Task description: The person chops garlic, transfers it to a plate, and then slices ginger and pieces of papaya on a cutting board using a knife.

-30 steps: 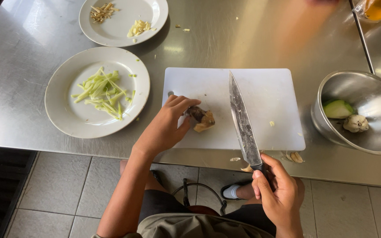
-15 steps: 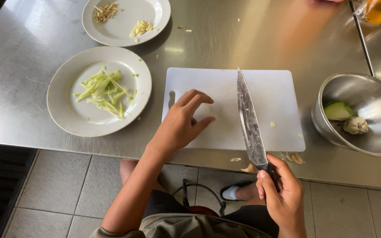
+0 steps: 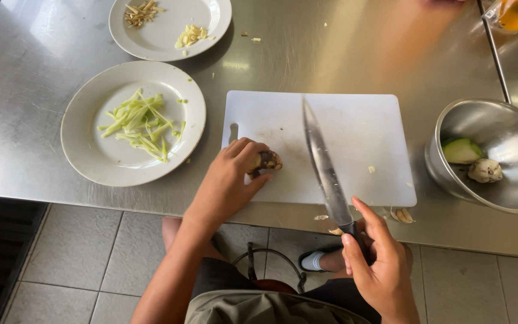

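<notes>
My left hand (image 3: 229,180) grips a small brown knobbly root piece (image 3: 267,160) against the white cutting board (image 3: 355,132). My right hand (image 3: 379,264) holds the black handle of a long chef's knife (image 3: 325,165) near the table's front edge. The blade points away from me and hovers over the board, just right of the root piece. My thumb rests along the handle.
A white plate (image 3: 91,153) with pale green vegetable strips sits left of the board. Behind it a second plate (image 3: 169,33) holds small chopped heaps. A steel bowl (image 3: 511,129) at right contains a green chunk and a garlic bulb (image 3: 485,170). Peel scraps (image 3: 403,215) lie by the table edge.
My left hand lifted off the root piece half a second ago and has now closed on it again. The knife has shifted slightly and still hovers above the board.
</notes>
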